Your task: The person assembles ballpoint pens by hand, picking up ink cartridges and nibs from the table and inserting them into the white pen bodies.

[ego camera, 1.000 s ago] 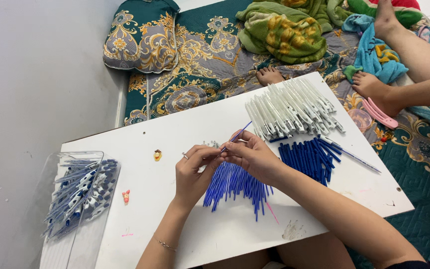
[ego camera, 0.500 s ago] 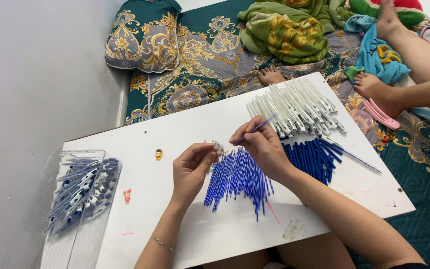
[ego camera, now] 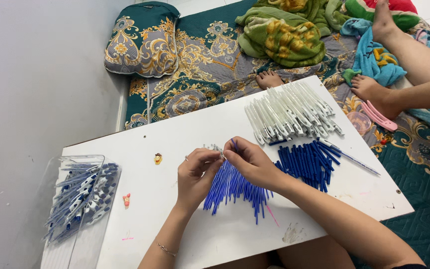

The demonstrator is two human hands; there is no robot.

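We are pinching a blue refill (ego camera: 234, 145) in our right hand (ego camera: 251, 162). Our left hand (ego camera: 196, 172) fingers are pinching a small spring (ego camera: 218, 149) over the counter (ego camera: 324, 209).

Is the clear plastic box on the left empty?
No, the clear plastic box holds a heap of assembled blue-and-white pens.

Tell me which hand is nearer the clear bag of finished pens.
Left. The left hand is above the white board's middle, closer to the clear bag of pens at the board's left edge. The right hand lies beyond it, farther right.
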